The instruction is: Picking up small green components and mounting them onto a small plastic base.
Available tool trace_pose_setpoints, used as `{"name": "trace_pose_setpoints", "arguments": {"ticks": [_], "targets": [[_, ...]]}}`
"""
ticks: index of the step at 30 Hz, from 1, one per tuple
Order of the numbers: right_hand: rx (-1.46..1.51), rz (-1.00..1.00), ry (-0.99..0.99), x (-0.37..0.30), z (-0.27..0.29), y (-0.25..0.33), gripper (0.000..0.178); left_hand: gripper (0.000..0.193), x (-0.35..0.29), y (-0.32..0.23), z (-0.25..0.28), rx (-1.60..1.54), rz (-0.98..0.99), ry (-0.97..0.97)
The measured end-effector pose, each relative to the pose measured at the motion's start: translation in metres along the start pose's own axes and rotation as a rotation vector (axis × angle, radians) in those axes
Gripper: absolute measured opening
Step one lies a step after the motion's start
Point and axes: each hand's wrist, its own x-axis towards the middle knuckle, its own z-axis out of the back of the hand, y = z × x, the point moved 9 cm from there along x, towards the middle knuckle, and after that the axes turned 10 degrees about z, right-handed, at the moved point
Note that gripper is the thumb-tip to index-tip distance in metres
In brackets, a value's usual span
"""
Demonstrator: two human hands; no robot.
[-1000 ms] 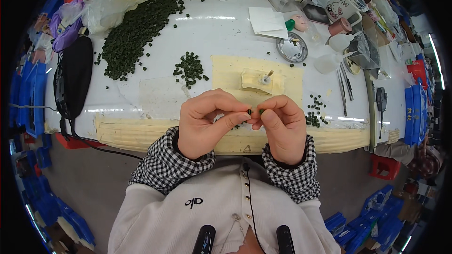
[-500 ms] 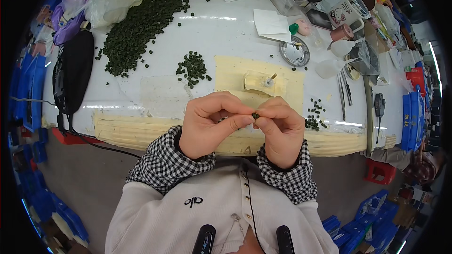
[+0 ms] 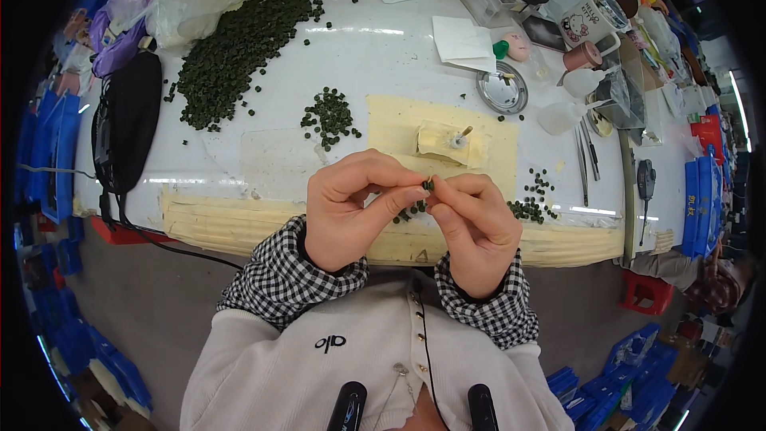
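A small dark green piece (image 3: 428,185), stubby and too small to identify, is pinched between the thumb and index finger of my left hand (image 3: 351,203). From the right, my right hand (image 3: 479,227) brings its curled index finger and thumb against the same piece. More green pieces lie partly hidden on the table beneath my fingertips. Just beyond my hands, a pale padded block (image 3: 439,141) with a short upright peg (image 3: 461,139) rests on a yellowish sheet (image 3: 391,116). A scatter of green pieces (image 3: 533,199) lies beside my right hand.
A large heap of green pieces (image 3: 231,56) covers the back left, with a smaller pile (image 3: 329,116) nearer. Two tweezers (image 3: 582,164), a round metal dish (image 3: 503,89) and a mug (image 3: 589,22) stand right. A black pouch (image 3: 128,124) lies left. Yellowish padding (image 3: 239,223) lines the front edge.
My right thumb and fingers have shifted slightly down and loosened around the green piece. My left hand keeps its pinch, and pieces on the table below now show more.
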Motion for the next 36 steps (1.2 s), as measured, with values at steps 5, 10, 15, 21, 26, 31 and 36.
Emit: {"name": "trace_pose_setpoints", "arguments": {"ticks": [5, 10, 15, 21, 26, 31, 36], "targets": [[-0.103, 0.068, 0.060, 0.004, -0.004, 0.009, 0.033, 0.015, 0.001, 0.009, -0.003, -0.182, 0.112, 0.025], [-0.116, 0.066, 0.051, 0.002, -0.001, 0.006, 0.034, 0.016, 0.002, 0.003, 0.000, -0.028, 0.046, -0.013], [-0.139, 0.059, 0.043, 0.001, 0.001, 0.006, 0.032, 0.016, 0.002, 0.000, 0.001, 0.047, 0.027, -0.041], [-0.150, 0.070, 0.045, 0.000, 0.002, 0.007, 0.032, 0.017, 0.002, -0.004, 0.001, 0.063, -0.013, -0.055], [-0.179, 0.064, 0.011, 0.001, 0.008, 0.006, 0.032, 0.017, 0.003, -0.009, 0.001, 0.123, -0.049, -0.061], [-0.493, 0.100, -0.119, 0.021, 0.039, 0.015, 0.030, 0.018, 0.002, -0.008, 0.003, 0.129, -0.042, -0.073], [-0.732, 0.126, 0.032, 0.047, 0.042, -0.001, 0.019, 0.018, 0.005, -0.006, 0.000, 0.105, -0.002, -0.050]]}}
